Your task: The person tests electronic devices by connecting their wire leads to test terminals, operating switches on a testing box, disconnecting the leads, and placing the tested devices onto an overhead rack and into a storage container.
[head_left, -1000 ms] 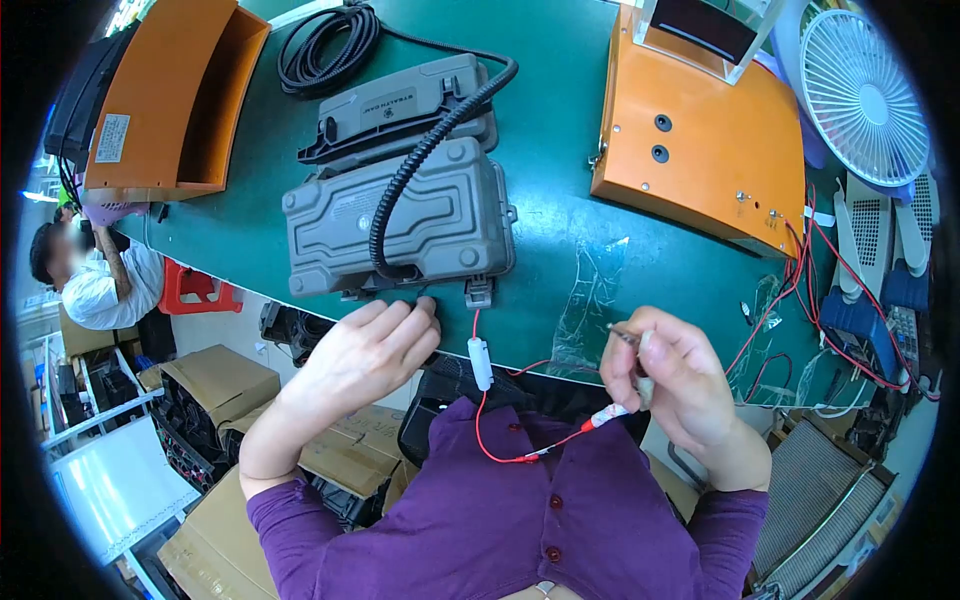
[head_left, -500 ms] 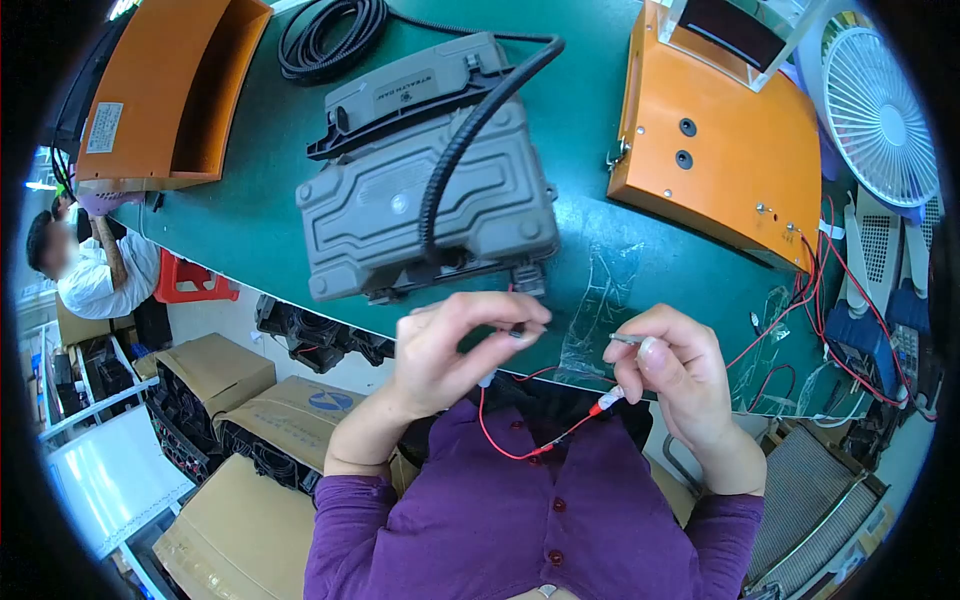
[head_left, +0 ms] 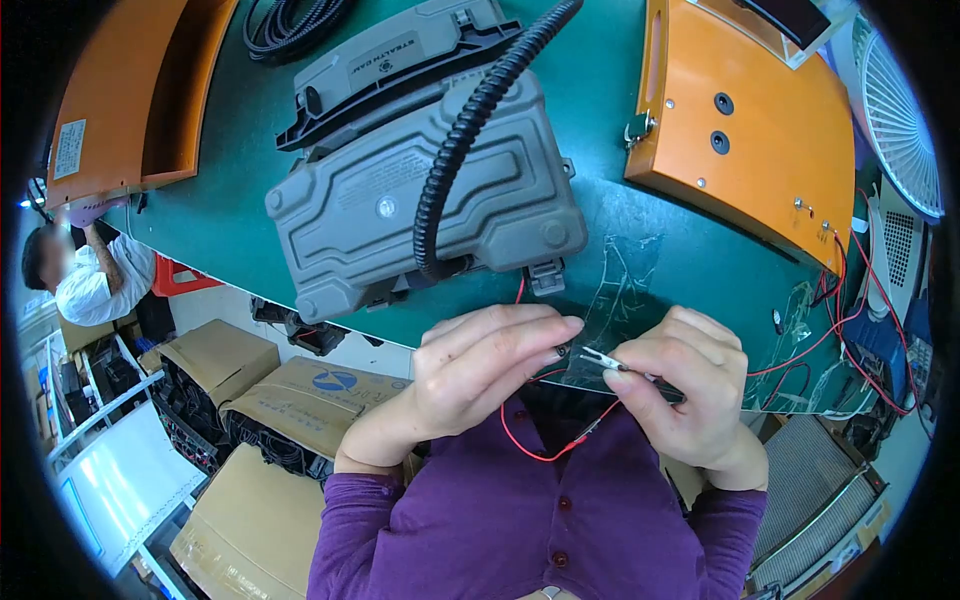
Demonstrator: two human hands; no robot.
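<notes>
My left hand [head_left: 485,370] is closed in a pinch on a small dark piece [head_left: 562,351], mostly hidden by the fingertips. Facing it, my right hand [head_left: 690,385] grips a small two-pronged metal tip [head_left: 603,358] with a pale base. The prongs point left, close to the dark piece; I cannot tell whether they touch. A red wire [head_left: 535,458] loops below both hands, in front of the purple shirt. Just beyond the hands lies a grey plastic case [head_left: 500,190], marked "Stealth Cam" on one part, with a black ribbed tube [head_left: 465,120] arching over it.
An orange box [head_left: 750,130] with red leads [head_left: 840,300] stands at the right, beside a white fan [head_left: 900,115]. Another orange housing [head_left: 115,95] is at the left of the green table [head_left: 600,60]. Cardboard boxes [head_left: 300,400] and a seated person [head_left: 95,275] are at left.
My hands have come closer together, and the pronged tip now points at the left hand's fingers. The view has shifted nearer, so the grey case looks larger.
</notes>
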